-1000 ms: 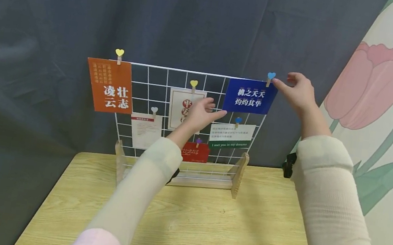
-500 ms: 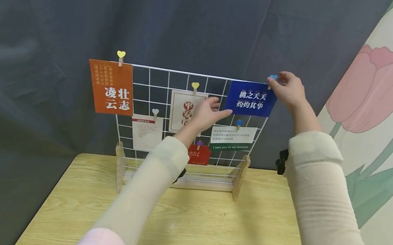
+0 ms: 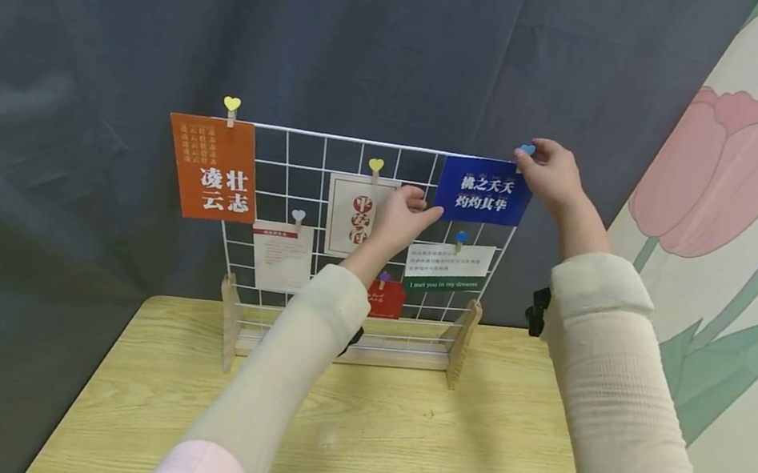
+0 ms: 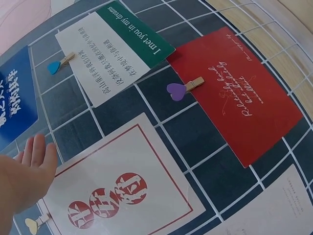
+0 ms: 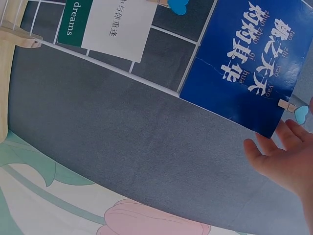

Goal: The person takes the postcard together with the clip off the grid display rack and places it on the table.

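A blue card [image 3: 485, 192] with white characters hangs at the upper right of a white wire grid [image 3: 307, 147]. My right hand [image 3: 556, 179] pinches the blue heart clothespin [image 5: 288, 105] at that card's top right corner between thumb and fingers. Close to the card's lower left corner is my left hand [image 3: 401, 223], its fingers loosely bent and holding nothing. In the left wrist view its fingers [image 4: 39, 152] are just off the card's edge. Behind the left hand, partly covered, hangs a white card [image 4: 122, 186] with red circles, held by a yellow heart clothespin [image 3: 376, 167].
An orange card [image 3: 212, 169] hangs upper left. Lower down are a white card [image 3: 280, 255], a red card [image 4: 239, 98] and a white-and-green card [image 3: 447, 266], each clipped. Wooden feet [image 3: 461, 345] carry the grid on a wooden table [image 3: 393, 449], before a dark curtain [image 3: 377, 42].
My right hand has moved left from beside the blue heart clothespin to close on it. The left hand shifted slightly right, then slightly back, staying by the blue card's lower corner.
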A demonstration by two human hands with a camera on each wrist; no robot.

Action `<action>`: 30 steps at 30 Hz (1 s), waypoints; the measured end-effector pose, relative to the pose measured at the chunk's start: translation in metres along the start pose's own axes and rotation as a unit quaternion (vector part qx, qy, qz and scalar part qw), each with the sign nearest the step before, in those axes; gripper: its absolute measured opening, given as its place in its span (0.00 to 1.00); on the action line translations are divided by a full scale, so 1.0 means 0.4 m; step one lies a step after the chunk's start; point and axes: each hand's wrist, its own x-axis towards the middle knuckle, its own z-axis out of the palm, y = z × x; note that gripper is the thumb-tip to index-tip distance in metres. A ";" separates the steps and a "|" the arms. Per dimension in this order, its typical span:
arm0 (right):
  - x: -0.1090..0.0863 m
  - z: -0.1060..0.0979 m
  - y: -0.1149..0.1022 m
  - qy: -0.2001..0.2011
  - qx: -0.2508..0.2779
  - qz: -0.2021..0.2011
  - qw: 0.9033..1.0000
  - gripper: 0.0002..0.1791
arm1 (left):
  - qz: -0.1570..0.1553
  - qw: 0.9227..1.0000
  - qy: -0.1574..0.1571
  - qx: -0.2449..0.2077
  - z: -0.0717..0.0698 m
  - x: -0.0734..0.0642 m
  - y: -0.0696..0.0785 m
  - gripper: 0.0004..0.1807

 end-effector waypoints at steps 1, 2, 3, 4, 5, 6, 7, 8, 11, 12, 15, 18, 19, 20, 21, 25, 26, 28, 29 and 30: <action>0.000 0.000 0.001 0.000 0.002 0.000 1.000 0.32 | 0.000 1.000 -0.004 0.001 0.001 0.000 0.000 0.23; 0.000 0.001 0.003 0.001 0.004 0.001 1.000 0.31 | 0.000 1.000 -0.009 0.002 0.002 0.000 0.000 0.23; 0.001 0.002 0.004 0.002 0.007 0.001 1.000 0.31 | 0.000 1.000 -0.015 0.003 0.003 0.000 0.000 0.23; 0.001 0.003 0.005 0.004 0.007 -0.001 1.000 0.30 | 0.001 1.000 -0.023 0.005 0.003 0.001 -0.001 0.22; 0.001 0.005 0.006 0.005 0.008 -0.002 1.000 0.29 | 0.001 0.999 -0.032 0.008 0.002 0.002 -0.002 0.22; 0.002 0.007 0.007 0.007 0.010 -0.002 1.000 0.28 | 0.000 0.999 -0.040 0.010 0.002 0.003 -0.001 0.22; 0.001 0.008 0.006 0.007 0.012 -0.001 1.000 0.28 | 0.001 0.999 -0.047 0.012 0.001 0.004 -0.001 0.21; 0.002 0.008 0.004 0.008 0.013 0.001 1.000 0.27 | 0.001 0.999 -0.053 0.014 0.001 0.006 0.000 0.21; 0.004 0.011 -0.005 0.010 0.020 0.004 1.000 0.26 | 0.001 0.998 -0.063 0.020 -0.001 0.009 0.003 0.19; 0.005 0.012 -0.008 0.010 0.023 0.006 1.000 0.25 | 0.001 0.998 -0.062 0.019 -0.002 0.010 0.003 0.18; 0.008 0.018 -0.014 0.010 0.030 0.008 0.999 0.24 | -0.005 0.998 -0.059 0.018 -0.004 0.012 0.003 0.17; 0.010 0.024 -0.018 0.012 0.038 0.017 0.999 0.24 | -0.016 0.998 -0.057 0.019 -0.008 0.010 0.004 0.17; 0.010 0.027 -0.019 0.013 0.041 0.021 0.999 0.23 | -0.019 0.998 -0.054 0.020 -0.009 0.009 0.005 0.18; 0.011 0.029 -0.021 0.015 0.046 0.025 0.999 0.23 | -0.021 0.998 -0.051 0.021 -0.009 0.009 0.005 0.18; 0.012 0.031 -0.022 0.017 0.051 0.030 0.998 0.23 | -0.022 0.998 -0.045 0.023 -0.010 0.008 0.006 0.17; 0.019 0.043 -0.030 0.034 0.072 0.036 0.996 0.21 | -0.029 0.999 -0.010 0.026 -0.011 0.007 0.008 0.15; 0.021 0.046 -0.031 0.040 0.080 0.036 0.995 0.21 | -0.031 0.999 -0.002 0.027 -0.010 0.007 0.008 0.15; 0.023 0.052 -0.032 0.057 0.089 0.033 0.994 0.20 | -0.034 0.999 0.012 0.033 -0.009 0.005 0.008 0.13; 0.023 0.055 -0.032 0.066 0.094 0.032 0.993 0.19 | -0.034 0.999 0.017 0.038 -0.008 0.005 0.008 0.13; 0.023 0.058 -0.031 0.074 0.100 0.030 0.992 0.18 | -0.033 0.998 0.021 0.041 -0.007 0.005 0.007 0.12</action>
